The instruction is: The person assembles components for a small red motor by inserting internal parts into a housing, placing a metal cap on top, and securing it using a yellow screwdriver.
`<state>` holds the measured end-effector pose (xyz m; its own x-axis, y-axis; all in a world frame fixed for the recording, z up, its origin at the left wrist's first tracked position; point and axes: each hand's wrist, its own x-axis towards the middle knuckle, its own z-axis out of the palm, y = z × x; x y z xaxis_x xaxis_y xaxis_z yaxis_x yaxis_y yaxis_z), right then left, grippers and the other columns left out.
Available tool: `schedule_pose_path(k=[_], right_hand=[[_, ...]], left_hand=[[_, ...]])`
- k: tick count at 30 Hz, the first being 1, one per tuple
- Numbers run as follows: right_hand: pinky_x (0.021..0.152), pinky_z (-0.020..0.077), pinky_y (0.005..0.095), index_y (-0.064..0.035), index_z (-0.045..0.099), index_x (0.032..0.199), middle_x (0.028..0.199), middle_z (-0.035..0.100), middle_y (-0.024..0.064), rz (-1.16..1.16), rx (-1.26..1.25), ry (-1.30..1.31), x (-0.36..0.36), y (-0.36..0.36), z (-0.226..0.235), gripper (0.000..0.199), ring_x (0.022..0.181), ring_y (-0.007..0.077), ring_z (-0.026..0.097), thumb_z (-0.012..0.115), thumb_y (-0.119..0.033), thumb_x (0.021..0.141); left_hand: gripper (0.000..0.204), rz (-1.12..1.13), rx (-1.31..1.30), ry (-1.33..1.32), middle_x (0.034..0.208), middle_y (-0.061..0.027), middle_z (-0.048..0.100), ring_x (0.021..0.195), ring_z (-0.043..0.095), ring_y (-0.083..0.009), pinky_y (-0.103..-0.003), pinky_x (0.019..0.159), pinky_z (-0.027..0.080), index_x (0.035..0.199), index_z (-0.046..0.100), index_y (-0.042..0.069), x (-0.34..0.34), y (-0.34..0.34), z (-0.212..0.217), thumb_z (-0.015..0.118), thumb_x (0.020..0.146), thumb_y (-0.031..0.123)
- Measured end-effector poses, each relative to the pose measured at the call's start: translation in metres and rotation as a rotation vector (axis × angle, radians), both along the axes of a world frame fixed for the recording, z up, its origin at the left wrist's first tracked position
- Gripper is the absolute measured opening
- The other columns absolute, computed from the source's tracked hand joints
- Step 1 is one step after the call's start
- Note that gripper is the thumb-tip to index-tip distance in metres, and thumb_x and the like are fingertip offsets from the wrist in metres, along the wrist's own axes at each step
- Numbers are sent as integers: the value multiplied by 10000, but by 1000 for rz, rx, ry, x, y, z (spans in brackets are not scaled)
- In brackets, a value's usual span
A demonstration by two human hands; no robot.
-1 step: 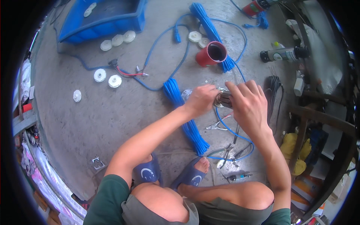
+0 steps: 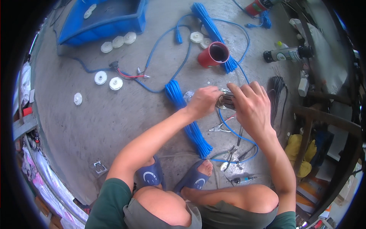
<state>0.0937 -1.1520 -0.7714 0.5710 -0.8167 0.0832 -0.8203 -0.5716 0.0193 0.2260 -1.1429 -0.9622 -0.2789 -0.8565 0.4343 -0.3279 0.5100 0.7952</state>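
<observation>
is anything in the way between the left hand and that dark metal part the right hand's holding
Nothing visible: the left hand is right at the left end of the dark metal part, which the right hand holds. The red cup stands beyond both hands.

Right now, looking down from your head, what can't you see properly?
In the head view:
- Right end of the dark slotted part: covered by the right hand.
- Whether the left hand pinches anything: its own curled fingers hide its grip.
- Middle of the lower blue cable bundle: behind the left forearm.
- Far end of the blue tub: cut off by the top edge.
- Tiny pale thing: too small to name.
</observation>
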Motion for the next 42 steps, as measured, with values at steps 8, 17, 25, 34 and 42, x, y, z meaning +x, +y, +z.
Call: schedule_pose_path(k=[8, 17, 25, 34, 42], right_hand=[[724, 535, 427, -40, 667, 1103, 783, 683, 127, -92, 144, -30, -5, -3, -18, 309, 797, 311, 645, 634, -66, 797], [778, 525, 383, -72, 648, 1150, 821, 681, 60, 35, -77, -51, -1, -2, -7, 379, 882, 263, 640, 685, -65, 773], [719, 532, 459, -56, 646, 890, 707, 662, 124, -44, 120, -48, 6, -15, -14, 169, 788, 323, 663, 681, -206, 821], [825, 575, 397, -40, 786, 1095, 961, 751, 211, -347, 480, -191, 29, -159, -79, 287, 862, 329, 735, 714, -216, 880], [841, 587, 387, -75, 804, 1074, 989, 778, 164, -326, 676, -435, 12, -167, -114, 357, 909, 302, 754, 749, -284, 791]], left_hand=[[51, 125, 31, -40, 801, -140, 612, 784, 656, -355, -457, 679, 540, 839, 646, 32, -4, 0, 12, 693, 820, 32], [56, -1, -20, -115, 793, -121, 615, 763, 658, -333, -438, 660, 550, 827, 625, 50, -2, -3, 0, 668, 830, 15], [83, -37, 33, -19, 835, -127, 640, 771, 661, -360, -451, 665, 540, 912, 668, 51, 8, -6, 4, 708, 840, 52], [152, 86, -69, -136, 835, -117, 611, 793, 652, -331, -450, 655, 536, 909, 655, 54, -6, -6, -7, 730, 778, 63], [159, -118, -54, -109, 859, -134, 621, 823, 653, -357, -457, 692, 546, 951, 663, 39, 7, -14, 1, 668, 794, 19]])
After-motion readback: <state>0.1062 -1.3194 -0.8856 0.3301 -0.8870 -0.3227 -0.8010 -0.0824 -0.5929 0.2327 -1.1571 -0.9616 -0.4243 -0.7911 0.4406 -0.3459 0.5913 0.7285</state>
